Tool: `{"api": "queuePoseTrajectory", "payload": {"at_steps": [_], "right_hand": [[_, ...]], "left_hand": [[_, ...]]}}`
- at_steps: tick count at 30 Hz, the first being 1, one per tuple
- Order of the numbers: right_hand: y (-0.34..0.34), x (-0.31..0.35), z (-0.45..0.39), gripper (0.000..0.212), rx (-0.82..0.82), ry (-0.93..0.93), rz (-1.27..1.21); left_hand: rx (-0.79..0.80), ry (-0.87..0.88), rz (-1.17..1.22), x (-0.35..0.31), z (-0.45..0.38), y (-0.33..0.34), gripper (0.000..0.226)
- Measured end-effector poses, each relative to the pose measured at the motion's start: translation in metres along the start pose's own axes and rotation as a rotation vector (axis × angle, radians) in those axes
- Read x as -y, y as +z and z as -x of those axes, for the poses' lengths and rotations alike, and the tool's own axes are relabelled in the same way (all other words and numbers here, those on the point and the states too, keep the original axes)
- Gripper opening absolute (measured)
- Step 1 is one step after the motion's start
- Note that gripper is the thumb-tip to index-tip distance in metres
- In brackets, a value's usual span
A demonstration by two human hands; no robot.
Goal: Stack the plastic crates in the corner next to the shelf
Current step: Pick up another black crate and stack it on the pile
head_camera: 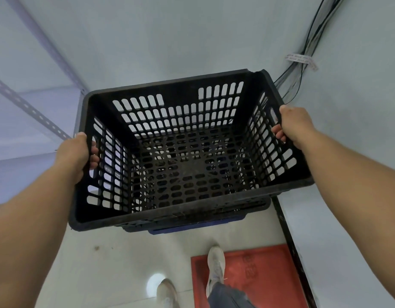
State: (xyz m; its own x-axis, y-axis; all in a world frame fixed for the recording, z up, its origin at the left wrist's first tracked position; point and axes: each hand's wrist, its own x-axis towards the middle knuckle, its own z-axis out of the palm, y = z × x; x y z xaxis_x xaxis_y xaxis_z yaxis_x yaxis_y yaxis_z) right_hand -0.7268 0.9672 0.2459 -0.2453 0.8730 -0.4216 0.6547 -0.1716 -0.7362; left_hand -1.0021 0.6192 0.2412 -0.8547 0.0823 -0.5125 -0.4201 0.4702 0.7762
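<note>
A black slotted crate [183,156], with nothing inside it, sits in the corner between two white walls, beside the metal shelf [32,110] at left. Under its near rim show the edges of a second black crate [214,211] and a blue crate [192,226] below that: three crates counted. The left hand [75,155] has its grip closed over the left rim, fingers hooked through the slots. The right hand [293,125] grips the right rim likewise. Both arms reach forward.
</note>
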Motion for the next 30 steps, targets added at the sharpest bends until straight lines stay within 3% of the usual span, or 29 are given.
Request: {"api": "queuePoseTrajectory", "payload": {"at_steps": [9,20,30], "right_hand": [[-0.005,0.013,0.004,0.044,-0.098,-0.008,0.003],[0.001,0.019,0.006,0.039,-0.052,0.104,0.044],[0.002,-0.002,0.014,0.038,-0.093,-0.01,0.068]], "left_hand": [[-0.033,0.064,-0.006,-0.015,-0.004,0.004,0.028],[0.048,-0.015,-0.054,-0.023,-0.003,0.003,0.027],[-0.017,0.034,-0.036,-0.002,0.006,0.001,0.031]]}}
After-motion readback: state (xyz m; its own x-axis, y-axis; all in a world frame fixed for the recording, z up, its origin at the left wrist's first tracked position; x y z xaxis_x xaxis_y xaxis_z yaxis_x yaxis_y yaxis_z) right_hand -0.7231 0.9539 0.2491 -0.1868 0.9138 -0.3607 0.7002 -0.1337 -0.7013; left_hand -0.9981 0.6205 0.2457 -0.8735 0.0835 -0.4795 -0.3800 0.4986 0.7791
